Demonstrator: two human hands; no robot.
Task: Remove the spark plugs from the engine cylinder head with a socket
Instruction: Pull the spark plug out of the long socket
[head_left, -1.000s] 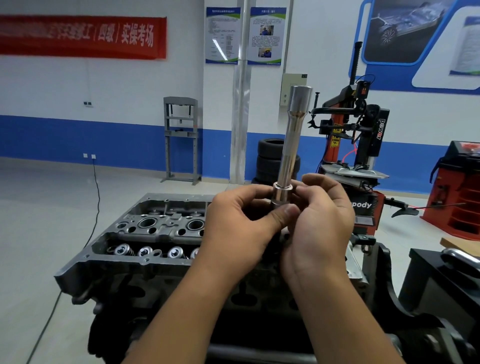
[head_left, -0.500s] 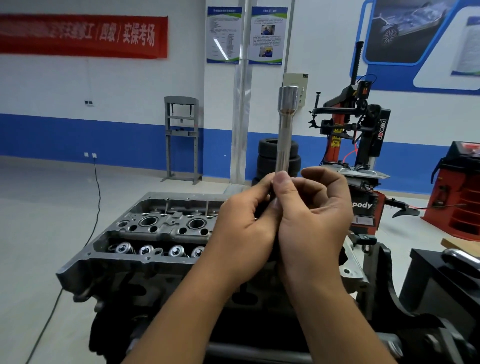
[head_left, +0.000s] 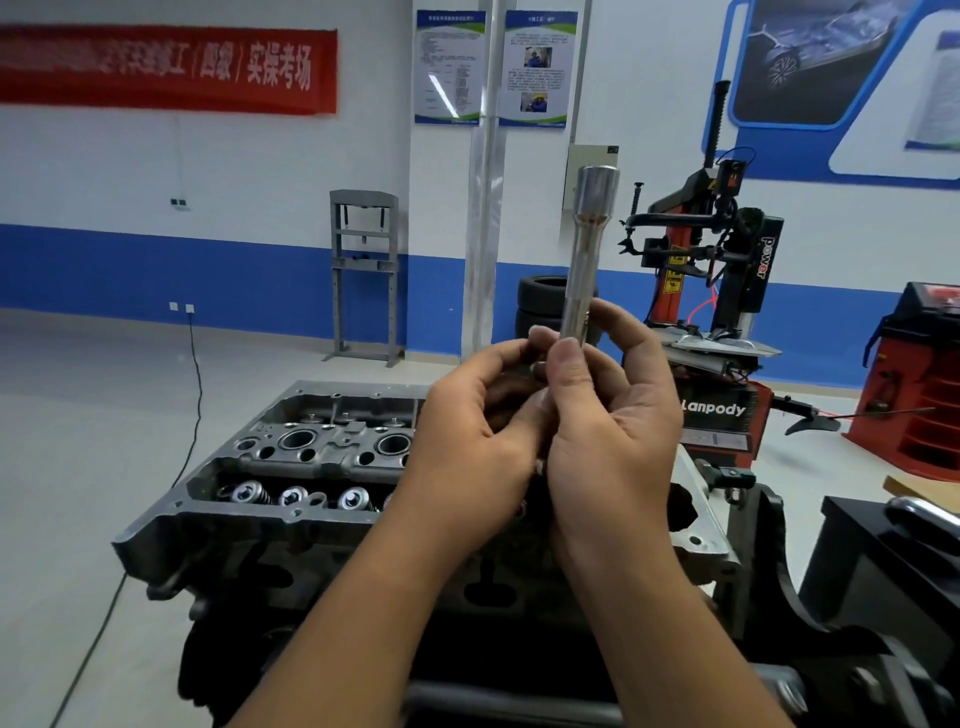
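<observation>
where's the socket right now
In the head view the long socket stands nearly upright at centre, gripped at its lower end by both the left hand and right hand, above the cylinder head.

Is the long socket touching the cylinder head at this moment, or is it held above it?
Apart. The head view shows the long socket upright in the air, gripped by both the left hand and the right hand, well above the cylinder head.
</observation>
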